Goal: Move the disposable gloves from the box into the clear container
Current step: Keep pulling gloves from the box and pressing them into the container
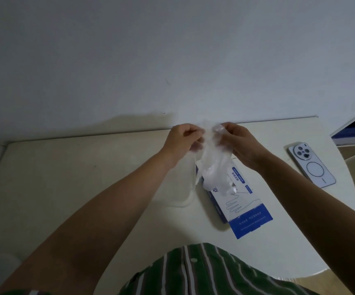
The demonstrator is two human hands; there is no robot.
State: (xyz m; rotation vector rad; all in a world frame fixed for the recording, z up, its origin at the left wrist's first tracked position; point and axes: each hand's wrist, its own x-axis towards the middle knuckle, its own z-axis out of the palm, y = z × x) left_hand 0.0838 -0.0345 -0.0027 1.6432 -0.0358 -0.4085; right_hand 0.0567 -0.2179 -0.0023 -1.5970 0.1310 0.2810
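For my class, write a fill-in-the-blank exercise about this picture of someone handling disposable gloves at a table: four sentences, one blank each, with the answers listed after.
1. Both hands, the left hand and the right hand, pinch a bunch of clear ____.
2. The glove box on the table is white and ____.
3. The phone lies to the ____ of the box.
4. The person's shirt is green with ____.

Missing words: gloves; blue; right; stripes
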